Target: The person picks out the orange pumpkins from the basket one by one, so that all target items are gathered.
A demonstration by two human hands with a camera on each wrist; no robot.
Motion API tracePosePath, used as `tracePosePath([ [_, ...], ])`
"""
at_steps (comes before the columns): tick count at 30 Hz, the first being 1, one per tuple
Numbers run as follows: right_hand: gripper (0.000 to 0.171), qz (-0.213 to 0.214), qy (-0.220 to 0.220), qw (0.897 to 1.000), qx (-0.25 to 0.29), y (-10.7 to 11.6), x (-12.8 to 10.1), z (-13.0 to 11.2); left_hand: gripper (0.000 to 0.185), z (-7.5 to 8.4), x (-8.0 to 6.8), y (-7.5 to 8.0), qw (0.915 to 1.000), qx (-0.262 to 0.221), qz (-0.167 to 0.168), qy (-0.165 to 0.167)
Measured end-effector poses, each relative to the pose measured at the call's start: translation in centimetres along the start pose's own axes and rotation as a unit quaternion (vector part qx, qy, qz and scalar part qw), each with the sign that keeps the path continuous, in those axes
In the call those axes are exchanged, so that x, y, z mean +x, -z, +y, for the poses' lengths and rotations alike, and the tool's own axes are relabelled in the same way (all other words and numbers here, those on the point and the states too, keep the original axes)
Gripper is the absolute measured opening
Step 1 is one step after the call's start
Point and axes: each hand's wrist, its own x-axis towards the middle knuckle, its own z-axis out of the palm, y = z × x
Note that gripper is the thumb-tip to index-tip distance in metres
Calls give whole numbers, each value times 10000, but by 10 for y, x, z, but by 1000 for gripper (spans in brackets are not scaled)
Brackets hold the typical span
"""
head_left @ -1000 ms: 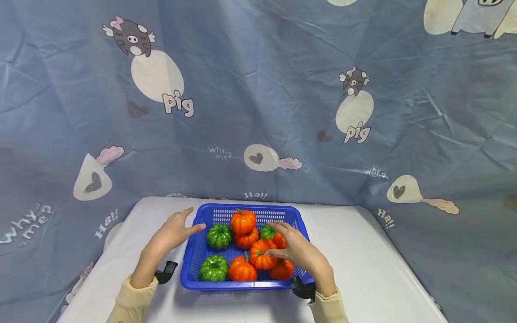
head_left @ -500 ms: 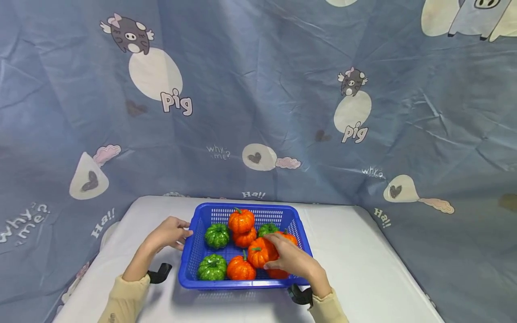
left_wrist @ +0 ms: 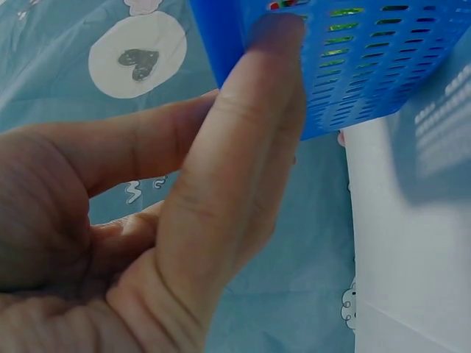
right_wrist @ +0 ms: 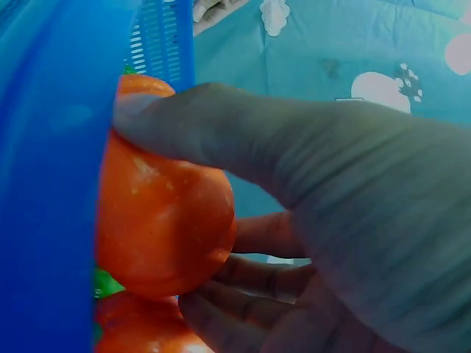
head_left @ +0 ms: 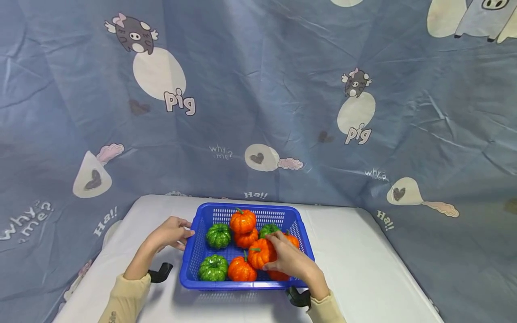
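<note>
A big blue cloth (head_left: 258,89) with pigs hangs behind the white surface (head_left: 363,269). Near its front edge sits a blue basket (head_left: 190,251) full of small pumpkins. The left hand (head_left: 171,232) holds the basket's left wall. The right hand (head_left: 288,259) wraps around one orange pumpkin (head_left: 258,253) inside. It looks light, hard and a bit shiny, so it may slip; gripping its round sides seems best. The hand hides another orange one under it.
</note>
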Motion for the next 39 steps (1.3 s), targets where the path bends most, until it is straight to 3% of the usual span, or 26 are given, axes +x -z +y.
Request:
tracePosePath([
  [12, 75, 77, 103, 9958, 910, 35, -20, 7, 44, -2, 2, 0, 10000, -2, 57, 75],
  [16, 73, 347, 151, 9918, 1221, 51, -29, 20, 44, -3, 3, -1, 9999, 11, 94, 126],
  [22, 70, 914, 237, 9770, 1912, 71, -43, 52, 43, -6, 4, -2, 9998, -31, 119, 152],
  [30, 71, 1777, -541, 9577, 2197, 83, -58, 110, 43, -7, 4, -1, 9998, -77, 109, 127],
  [35, 75, 2052, -1305, 9392, 2423, 78, -58, 144, 43, -7, 3, -1, 9998, -83, 103, 122],
  [39, 75, 2245, -1673, 9261, 2530, 69, -55, 169, 44, -7, 4, 0, 10000, -23, 58, 50],
])
